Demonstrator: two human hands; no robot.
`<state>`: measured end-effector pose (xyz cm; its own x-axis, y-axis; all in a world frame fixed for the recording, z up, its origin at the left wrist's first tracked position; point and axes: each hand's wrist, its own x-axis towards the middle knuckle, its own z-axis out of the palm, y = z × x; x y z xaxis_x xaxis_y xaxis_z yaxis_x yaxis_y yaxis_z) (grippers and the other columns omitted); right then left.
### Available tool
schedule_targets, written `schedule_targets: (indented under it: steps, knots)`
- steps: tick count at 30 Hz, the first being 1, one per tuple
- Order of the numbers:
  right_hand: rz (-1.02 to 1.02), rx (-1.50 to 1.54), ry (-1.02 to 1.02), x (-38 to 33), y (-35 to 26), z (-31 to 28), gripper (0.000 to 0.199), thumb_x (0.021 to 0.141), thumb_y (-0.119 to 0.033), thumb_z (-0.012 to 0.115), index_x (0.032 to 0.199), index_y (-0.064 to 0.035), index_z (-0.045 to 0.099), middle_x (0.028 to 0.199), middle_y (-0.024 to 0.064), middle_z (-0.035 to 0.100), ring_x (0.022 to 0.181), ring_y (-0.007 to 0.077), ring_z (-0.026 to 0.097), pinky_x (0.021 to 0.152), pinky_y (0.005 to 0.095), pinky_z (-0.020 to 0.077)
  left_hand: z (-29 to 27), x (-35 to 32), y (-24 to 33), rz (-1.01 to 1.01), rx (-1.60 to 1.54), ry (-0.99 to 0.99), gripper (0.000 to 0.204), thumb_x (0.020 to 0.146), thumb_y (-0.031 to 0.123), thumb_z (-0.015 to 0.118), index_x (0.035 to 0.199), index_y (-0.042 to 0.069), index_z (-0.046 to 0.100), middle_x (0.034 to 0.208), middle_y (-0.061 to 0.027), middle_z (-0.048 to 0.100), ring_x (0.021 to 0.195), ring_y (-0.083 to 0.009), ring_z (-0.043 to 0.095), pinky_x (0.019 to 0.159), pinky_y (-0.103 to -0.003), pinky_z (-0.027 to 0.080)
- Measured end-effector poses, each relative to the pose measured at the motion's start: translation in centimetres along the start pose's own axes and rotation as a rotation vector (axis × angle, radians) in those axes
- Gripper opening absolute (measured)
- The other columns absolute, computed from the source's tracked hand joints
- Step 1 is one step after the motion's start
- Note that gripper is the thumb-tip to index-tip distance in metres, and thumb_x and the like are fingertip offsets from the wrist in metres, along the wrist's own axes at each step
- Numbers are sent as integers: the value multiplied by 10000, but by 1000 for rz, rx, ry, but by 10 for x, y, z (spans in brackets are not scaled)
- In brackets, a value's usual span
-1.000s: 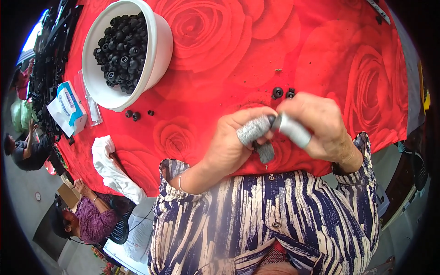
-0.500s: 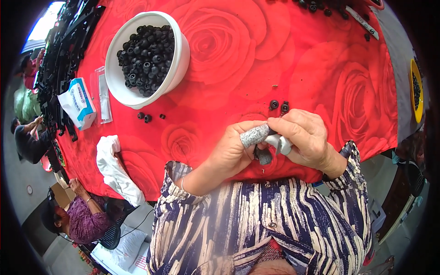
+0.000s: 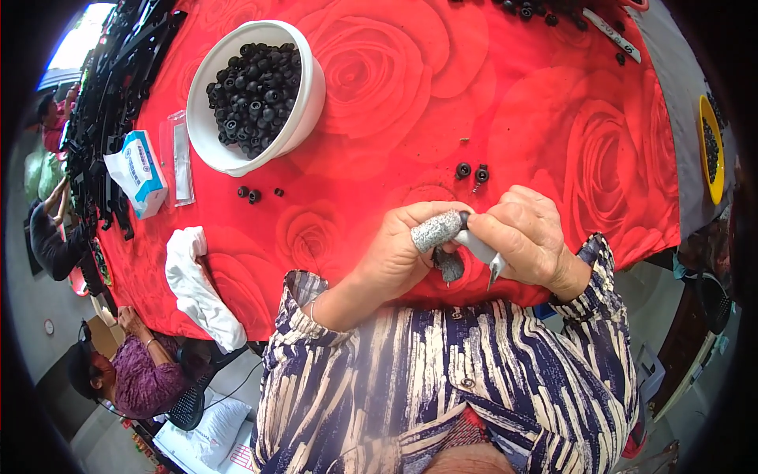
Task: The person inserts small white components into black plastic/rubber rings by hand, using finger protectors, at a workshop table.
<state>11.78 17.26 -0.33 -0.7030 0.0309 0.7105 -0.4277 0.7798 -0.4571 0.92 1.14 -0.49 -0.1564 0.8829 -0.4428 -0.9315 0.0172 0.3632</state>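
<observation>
Red, rose-printed cloth point(image 3: 553, 166) is covering the table, and a co-worker in purple point(image 3: 150, 383) is sitting beyond its left edge. Compared with half a second ago, the right hand point(image 3: 525, 233) is turning its knuckles upward, and a pointed tool point(image 3: 495, 270) — grey, with only its tip showing — is now jutting out below its white finger sleeve point(image 3: 478, 246). That change suggests the work on this one piece is continuing, since neither hand is letting go.

Between the hands, just above the table's near edge, a small black part point(image 3: 464, 219) is sitting at the left thumb tip. The left hand point(image 3: 392, 245) is pinching it between thumb and grey-speckled forefinger; the right hand's fingers are closing around the tool, right beside the part.

Farther off, a white bowl point(image 3: 311, 103) is holding a heap of similar black parts, and a yellow dish point(image 3: 717, 193) at the far right is holding small dark pieces. Two loose parts point(image 3: 481, 172) are lying just beyond the hands — outside either container.
</observation>
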Motion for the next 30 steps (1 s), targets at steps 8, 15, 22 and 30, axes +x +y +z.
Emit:
schedule_targets:
  steps: [8, 15, 22, 30]
  knots:
    - [444, 421, -184, 5, 4, -22, 499, 755, -144, 689, 1165, 25, 460, 858, 129, 538, 667, 215, 557, 564, 304, 437, -2, -2, 0, 112, 174, -69, 237, 904, 96, 617, 1116, -8, 634, 983, -12, 632, 827, -58, 577, 708, -200, 474]
    - [569, 400, -194, 8, 0, -14, 223, 815, -12, 591, 1032, 23, 554, 795, 133, 538, 656, 262, 562, 579, 338, 437, 1, -2, 2, 123, 187, -69, 249, 922, 91, 592, 1146, -16, 607, 1006, -3, 592, 850, -57, 571, 718, -203, 473]
    - [573, 330, -237, 7, 0, -12, 274, 759, -1, 624, 1024, 30, 563, 785, 152, 547, 660, 297, 571, 574, 360, 447, -1, -1, 2, 155, 193, -81, 247, 924, 79, 585, 1150, -19, 601, 975, -2, 579, 869, -66, 563, 721, -202, 472]
    - [585, 310, -229, 5, 0, -9, 288, 740, -10, 639, 1016, 26, 567, 796, 153, 555, 662, 299, 580, 571, 364, 459, -3, -1, 2, 133, 134, -80, 248, 924, 78, 583, 1153, -17, 600, 985, -23, 582, 861, -77, 576, 695, -215, 485]
